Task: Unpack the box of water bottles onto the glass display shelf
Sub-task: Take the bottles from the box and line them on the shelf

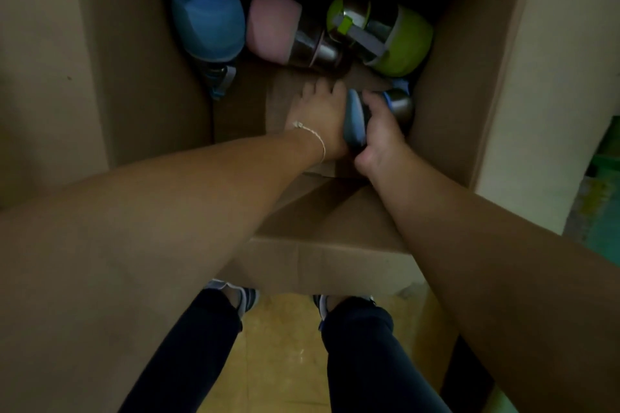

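Four water bottles down in the open cardboard box [141, 84]
A blue bottle [208, 20], a pink bottle [273, 27] and a green bottle [402, 40] lie on their sides along the far wall. A blue-capped steel bottle [355, 117] lies by the right wall, gripped by the right hand [382, 131], with the left hand [322, 114] against its cap.
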Available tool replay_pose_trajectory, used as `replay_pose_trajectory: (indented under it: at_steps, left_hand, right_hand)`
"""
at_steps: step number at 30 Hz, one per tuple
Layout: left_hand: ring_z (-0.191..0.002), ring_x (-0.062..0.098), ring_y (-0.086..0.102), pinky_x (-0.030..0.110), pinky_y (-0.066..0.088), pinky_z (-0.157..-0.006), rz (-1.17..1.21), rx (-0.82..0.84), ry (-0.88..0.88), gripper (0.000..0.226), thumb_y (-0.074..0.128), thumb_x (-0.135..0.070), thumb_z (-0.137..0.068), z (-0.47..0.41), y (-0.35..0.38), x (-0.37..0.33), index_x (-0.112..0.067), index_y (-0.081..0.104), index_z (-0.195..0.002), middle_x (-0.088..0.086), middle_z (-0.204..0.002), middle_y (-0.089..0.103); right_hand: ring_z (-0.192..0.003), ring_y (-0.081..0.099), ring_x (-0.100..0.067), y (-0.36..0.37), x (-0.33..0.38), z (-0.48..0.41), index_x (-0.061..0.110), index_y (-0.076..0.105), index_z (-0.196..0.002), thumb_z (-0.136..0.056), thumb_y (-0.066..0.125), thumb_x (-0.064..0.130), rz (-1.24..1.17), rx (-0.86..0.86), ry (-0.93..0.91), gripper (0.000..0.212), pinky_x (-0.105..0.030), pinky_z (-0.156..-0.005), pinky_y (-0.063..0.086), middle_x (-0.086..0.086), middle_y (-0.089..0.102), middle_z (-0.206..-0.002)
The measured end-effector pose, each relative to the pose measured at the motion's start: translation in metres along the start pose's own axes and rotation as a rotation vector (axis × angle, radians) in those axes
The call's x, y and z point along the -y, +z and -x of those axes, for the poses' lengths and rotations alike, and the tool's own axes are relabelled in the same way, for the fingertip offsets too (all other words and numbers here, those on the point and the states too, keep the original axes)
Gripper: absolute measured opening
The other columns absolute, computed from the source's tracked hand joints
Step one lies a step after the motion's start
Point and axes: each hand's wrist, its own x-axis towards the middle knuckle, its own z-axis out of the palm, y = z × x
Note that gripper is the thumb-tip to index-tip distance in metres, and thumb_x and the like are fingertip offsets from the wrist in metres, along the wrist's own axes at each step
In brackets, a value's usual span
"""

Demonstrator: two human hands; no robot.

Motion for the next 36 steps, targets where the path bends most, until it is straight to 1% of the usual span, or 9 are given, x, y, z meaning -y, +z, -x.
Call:
replay_pose_trajectory:
  at_steps: [5, 9, 13, 16, 20, 23, 28, 32, 36]
  left_hand:
    - [-0.121, 0.034, 0.046, 0.041, 0.038, -0.096, 0.119, 0.034, -0.06, 0.08, 0.074, -0.053, -0.07, 0.052, -0.012, 0.0, -0.012, 0.04, -0.129, 0.014, -0.131, 0.049]
    - [-0.121, 0.033, 0.046, 0.04, 0.039, -0.097, 0.191, 0.071, -0.097, 0.085, 0.077, -0.054, -0.065, 0.1, -0.044, 0.0, -0.014, 0.04, -0.131, 0.011, -0.129, 0.048]
    - [-0.118, 0.031, 0.047, 0.04, 0.041, -0.095, 0.255, 0.054, -0.113, 0.086, 0.078, -0.055, -0.065, 0.14, -0.093, -0.004, -0.015, 0.042, -0.131, 0.01, -0.127, 0.049]
    - [-0.117, 0.03, 0.047, 0.042, 0.043, -0.095, 0.286, 0.041, -0.101, 0.085, 0.078, -0.057, -0.064, 0.164, -0.132, -0.011, -0.016, 0.044, -0.13, 0.009, -0.125, 0.05]
    - [-0.116, 0.029, 0.048, 0.042, 0.044, -0.095, 0.355, 0.004, -0.104, 0.08, 0.077, -0.059, -0.064, 0.198, -0.188, -0.027, -0.019, 0.046, -0.126, 0.007, -0.123, 0.052]
    - [-0.114, 0.029, 0.049, 0.043, 0.045, -0.094, 0.402, -0.034, -0.102, 0.075, 0.076, -0.059, -0.065, 0.229, -0.229, -0.044, -0.019, 0.047, -0.122, 0.007, -0.12, 0.053]
    - [-0.109, 0.03, 0.052, 0.046, 0.049, -0.089, 0.482, -0.125, -0.083, 0.099, 0.071, -0.071, -0.05, 0.289, -0.293, -0.069, -0.026, 0.035, -0.13, 0.004, -0.118, 0.055]
    - [-0.102, 0.024, 0.057, 0.042, 0.052, -0.084, 0.507, -0.174, -0.059, 0.088, 0.065, -0.076, -0.042, 0.335, -0.341, -0.076, -0.025, 0.041, -0.11, 0.002, -0.115, 0.054]
    - [-0.104, 0.022, 0.056, 0.043, 0.052, -0.087, 0.496, -0.219, 0.039, 0.082, 0.069, -0.073, -0.048, 0.377, -0.397, -0.081, -0.022, 0.046, -0.109, 0.001, -0.11, 0.057]
  right_hand:
    - [-0.087, 0.074, -0.025, -0.011, -0.016, 0.051, 0.009, 0.068, -0.113, -0.068, 0.088, 0.031, 0.052, -0.041, -0.072, 0.054, -0.04, -0.073, 0.061, -0.009, 0.074, -0.101]
    - [-0.085, 0.072, -0.022, -0.018, -0.022, 0.106, 0.014, 0.06, -0.096, -0.063, 0.091, 0.029, 0.132, -0.066, -0.132, 0.048, -0.04, -0.079, 0.061, -0.007, 0.071, -0.099]
    - [-0.084, 0.072, -0.021, -0.021, -0.015, 0.169, 0.007, 0.061, -0.111, -0.061, 0.092, 0.032, 0.169, -0.041, -0.138, 0.064, -0.031, -0.068, 0.057, -0.006, 0.071, -0.1]
    - [-0.084, 0.071, -0.02, -0.021, -0.006, 0.217, 0.008, 0.063, -0.113, -0.061, 0.093, 0.032, 0.182, -0.019, -0.179, 0.065, -0.028, -0.062, 0.054, -0.005, 0.072, -0.1]
    - [-0.083, 0.071, -0.019, -0.026, 0.013, 0.282, 0.009, 0.064, -0.111, -0.057, 0.093, 0.034, 0.216, -0.015, -0.279, 0.066, -0.029, -0.065, 0.057, -0.006, 0.072, -0.101]
    - [-0.084, 0.072, -0.018, -0.032, 0.027, 0.336, 0.011, 0.065, -0.11, -0.053, 0.094, 0.038, 0.249, -0.002, -0.355, 0.07, -0.035, -0.074, 0.062, -0.004, 0.072, -0.1]
    - [-0.082, 0.074, -0.017, -0.042, 0.04, 0.428, 0.02, 0.072, -0.1, -0.045, 0.091, 0.045, 0.292, 0.007, -0.479, 0.064, -0.043, -0.075, 0.063, 0.002, 0.076, -0.093]
    - [-0.082, 0.074, -0.016, -0.048, 0.041, 0.503, 0.02, 0.073, -0.102, -0.042, 0.091, 0.047, 0.297, 0.032, -0.544, 0.068, -0.041, -0.075, 0.063, 0.003, 0.076, -0.092]
    - [-0.082, 0.073, -0.014, -0.051, 0.042, 0.584, 0.018, 0.072, -0.098, -0.048, 0.09, 0.043, 0.249, 0.032, -0.658, 0.059, -0.035, -0.073, 0.062, 0.001, 0.076, -0.093]
